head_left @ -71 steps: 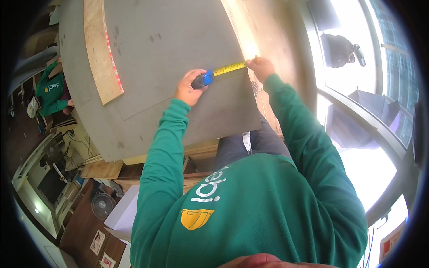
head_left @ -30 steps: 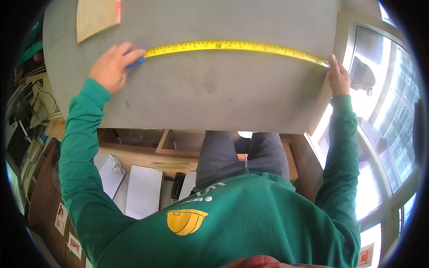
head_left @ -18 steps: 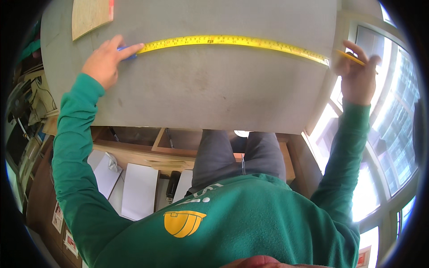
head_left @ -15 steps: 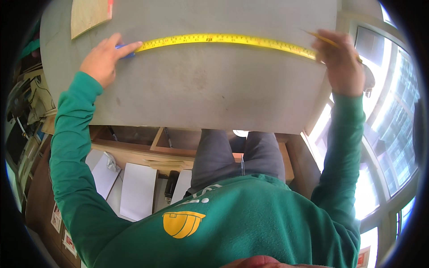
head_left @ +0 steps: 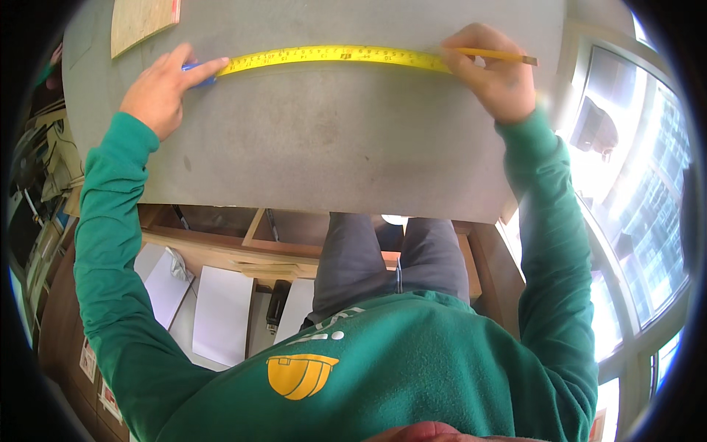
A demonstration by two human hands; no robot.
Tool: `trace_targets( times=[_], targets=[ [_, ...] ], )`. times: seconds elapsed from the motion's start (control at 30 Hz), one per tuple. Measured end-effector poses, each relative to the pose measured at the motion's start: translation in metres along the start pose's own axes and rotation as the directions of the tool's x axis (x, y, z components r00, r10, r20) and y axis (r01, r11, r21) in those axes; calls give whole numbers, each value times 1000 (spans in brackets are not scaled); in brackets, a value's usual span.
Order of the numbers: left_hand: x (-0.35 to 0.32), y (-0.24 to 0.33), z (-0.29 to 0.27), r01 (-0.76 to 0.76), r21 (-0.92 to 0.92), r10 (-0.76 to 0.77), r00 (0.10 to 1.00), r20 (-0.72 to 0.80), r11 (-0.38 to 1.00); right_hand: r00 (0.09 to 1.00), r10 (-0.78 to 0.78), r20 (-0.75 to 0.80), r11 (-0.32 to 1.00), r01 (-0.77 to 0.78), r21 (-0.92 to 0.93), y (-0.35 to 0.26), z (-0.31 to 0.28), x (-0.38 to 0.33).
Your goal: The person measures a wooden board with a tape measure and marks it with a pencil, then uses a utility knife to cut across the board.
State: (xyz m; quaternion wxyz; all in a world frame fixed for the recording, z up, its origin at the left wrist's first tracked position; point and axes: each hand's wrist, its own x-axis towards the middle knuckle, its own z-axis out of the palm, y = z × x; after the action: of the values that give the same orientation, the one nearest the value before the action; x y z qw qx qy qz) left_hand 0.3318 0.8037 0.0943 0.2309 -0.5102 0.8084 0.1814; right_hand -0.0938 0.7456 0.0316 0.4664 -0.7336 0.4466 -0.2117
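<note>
Two grips: left hand (head_left: 157, 90), blue case (head_left: 201, 80); right hand (head_left: 497, 79), yellow pencil (head_left: 504, 56); yellow tape (head_left: 317, 54) between, roughly paralleling grey worktop's (head_left: 317, 147) near edge.

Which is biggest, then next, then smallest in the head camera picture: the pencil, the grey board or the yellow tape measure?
1. Grey board
2. Yellow tape measure
3. Pencil, partly hidden by the right hand

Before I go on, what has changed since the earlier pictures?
The left hand drew the blue tape case leftward, lengthening the yellow blade. The right hand released the blade's end and moved left along it with the pencil. The left hand stays on the case.
</note>
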Motion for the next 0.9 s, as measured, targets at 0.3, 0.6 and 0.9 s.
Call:
trace_targets(
  times=[0.3,0.6,0.9],
  targets=[
    [1,-1,1,18,6,-18,1000,18,1000,1000,25,-10,999,-25,-42,2,14,4],
    [2,-1,2,29,6,-30,999,37,1000,1000,-21,-3,995,20,-100,5,16,4],
    [2,-1,0,20,-1,-20,999,47,1000,1000,-24,-6,997,23,-74,6,18,3]
  ],
)
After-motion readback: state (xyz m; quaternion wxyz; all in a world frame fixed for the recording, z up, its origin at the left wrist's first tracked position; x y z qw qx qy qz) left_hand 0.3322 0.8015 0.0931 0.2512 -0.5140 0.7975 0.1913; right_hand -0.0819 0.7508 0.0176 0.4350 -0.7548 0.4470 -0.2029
